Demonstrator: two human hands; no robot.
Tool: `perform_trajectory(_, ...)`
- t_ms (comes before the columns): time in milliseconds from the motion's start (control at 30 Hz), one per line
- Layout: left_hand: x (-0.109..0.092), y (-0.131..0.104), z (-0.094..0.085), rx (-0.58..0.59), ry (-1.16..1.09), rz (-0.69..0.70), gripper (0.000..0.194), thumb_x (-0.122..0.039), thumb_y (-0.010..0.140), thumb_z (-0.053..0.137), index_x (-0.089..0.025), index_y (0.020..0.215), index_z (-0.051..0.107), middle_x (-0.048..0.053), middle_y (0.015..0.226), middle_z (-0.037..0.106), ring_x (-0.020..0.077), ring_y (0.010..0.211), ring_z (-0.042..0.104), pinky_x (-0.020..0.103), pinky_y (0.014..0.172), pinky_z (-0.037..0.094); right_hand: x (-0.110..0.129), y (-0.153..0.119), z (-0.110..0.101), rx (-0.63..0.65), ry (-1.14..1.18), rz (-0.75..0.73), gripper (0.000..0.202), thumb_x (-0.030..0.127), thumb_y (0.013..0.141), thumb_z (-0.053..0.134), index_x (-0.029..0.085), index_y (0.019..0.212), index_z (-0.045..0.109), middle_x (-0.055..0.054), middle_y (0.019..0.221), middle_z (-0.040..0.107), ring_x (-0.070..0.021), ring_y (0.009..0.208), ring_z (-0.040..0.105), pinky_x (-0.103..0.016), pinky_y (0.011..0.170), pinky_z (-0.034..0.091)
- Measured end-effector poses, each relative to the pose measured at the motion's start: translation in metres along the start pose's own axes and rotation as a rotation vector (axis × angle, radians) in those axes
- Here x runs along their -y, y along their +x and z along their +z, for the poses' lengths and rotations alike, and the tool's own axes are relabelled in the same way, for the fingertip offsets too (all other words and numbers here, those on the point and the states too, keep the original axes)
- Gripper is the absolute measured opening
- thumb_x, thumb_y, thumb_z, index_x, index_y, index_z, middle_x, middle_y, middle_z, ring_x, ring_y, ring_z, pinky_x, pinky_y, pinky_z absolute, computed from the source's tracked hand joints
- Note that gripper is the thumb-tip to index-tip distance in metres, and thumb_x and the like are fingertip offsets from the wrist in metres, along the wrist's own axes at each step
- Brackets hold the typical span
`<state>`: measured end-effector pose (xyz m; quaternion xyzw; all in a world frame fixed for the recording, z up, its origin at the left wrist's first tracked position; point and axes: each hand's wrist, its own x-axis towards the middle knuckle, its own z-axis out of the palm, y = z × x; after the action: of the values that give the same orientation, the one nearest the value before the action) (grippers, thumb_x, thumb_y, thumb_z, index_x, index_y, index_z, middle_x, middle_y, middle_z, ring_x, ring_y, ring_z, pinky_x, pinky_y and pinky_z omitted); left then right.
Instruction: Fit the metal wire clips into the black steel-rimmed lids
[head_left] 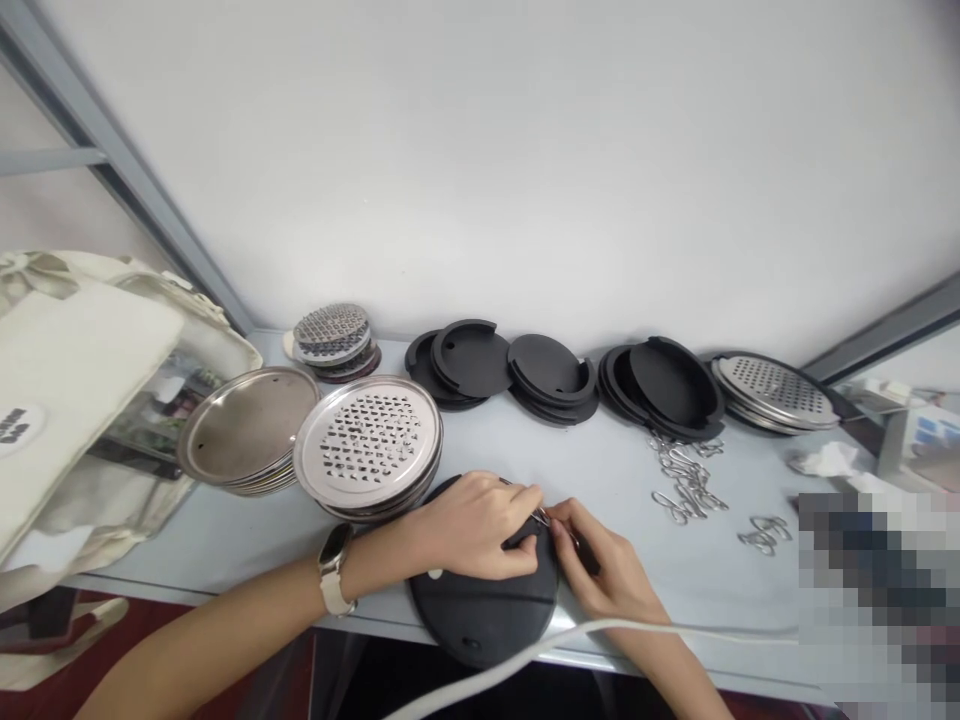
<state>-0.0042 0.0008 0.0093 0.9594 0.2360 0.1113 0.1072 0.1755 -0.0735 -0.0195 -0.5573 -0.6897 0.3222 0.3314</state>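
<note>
The black disc (pixel 484 620) lies at the front edge of the counter (pixel 589 465), its near portion projecting past that edge. The left hand (pixel 480 525) rests over the far part of the disc, fingers curled; whether they grip it cannot be told. The right hand (pixel 596 560), at the disc's right edge, pinches a small metal wire piece (pixel 541 517) between thumb and index finger; the piece is partly hidden. A white cable (pixel 517 660) crosses in front of the disc in view.

Left of the hands stand a stack of grater discs (pixel 367 440) and, beside it, a stack of plain metal discs (pixel 259 420). Three groups of black round covers (pixel 551 365) line the rear. Loose wire clips (pixel 686 480) lie to the right.
</note>
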Motion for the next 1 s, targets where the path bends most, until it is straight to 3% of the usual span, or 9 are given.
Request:
perform_trajectory(367, 0.004, 0.0, 0.002, -0.023, 0.005, -0.028, 0.018, -0.033, 0.078, 0.05, -0.019, 0.087, 0.045, -0.001, 0.062, 0.057, 0.0189, 0.057, 0.057, 0.028, 0.056, 0.038, -0.007, 0.005, -0.005, -0.048, 0.253, 0.121, 0.028, 0.04, 0.093, 0.046, 0.018, 0.099, 0.063, -0.007, 0.094, 0.064, -0.0182, 0.083, 0.059, -0.028, 0.076, 0.048)
perform_trajectory(633, 0.004, 0.002, 0.003, -0.026, -0.009, -0.014, 0.019, -0.032, 0.077, 0.052, -0.018, 0.089, 0.046, 0.0, 0.067, 0.06, 0.0191, 0.059, 0.059, 0.028, 0.055, 0.038, -0.009, 0.006, -0.009, -0.073, 0.286, 0.179, 0.038, 0.047, 0.09, 0.049, 0.017, 0.103, 0.068, -0.003, 0.073, 0.064, -0.017, 0.07, 0.058, -0.027, 0.068, 0.049)
perform_trajectory(833, 0.004, 0.002, 0.003, -0.019, -0.015, -0.023, 0.018, -0.03, 0.077, 0.053, -0.018, 0.089, 0.047, 0.0, 0.07, 0.062, 0.0187, 0.06, 0.06, 0.028, 0.055, 0.038, -0.005, 0.006, -0.011, -0.076, 0.314, 0.163, 0.039, 0.048, 0.089, 0.05, 0.017, 0.102, 0.07, -0.004, 0.073, 0.065, -0.0183, 0.072, 0.06, -0.029, 0.072, 0.05)
perform_trajectory(1000, 0.004, 0.002, 0.003, -0.019, -0.028, -0.013, 0.016, -0.028, 0.077, 0.052, -0.018, 0.088, 0.047, 0.0, 0.071, 0.063, 0.018, 0.061, 0.06, 0.027, 0.055, 0.037, -0.003, 0.005, -0.01, -0.093, 0.401, 0.242, 0.042, 0.05, 0.085, 0.055, 0.015, 0.103, 0.07, -0.006, 0.077, 0.069, -0.019, 0.073, 0.063, -0.031, 0.074, 0.052)
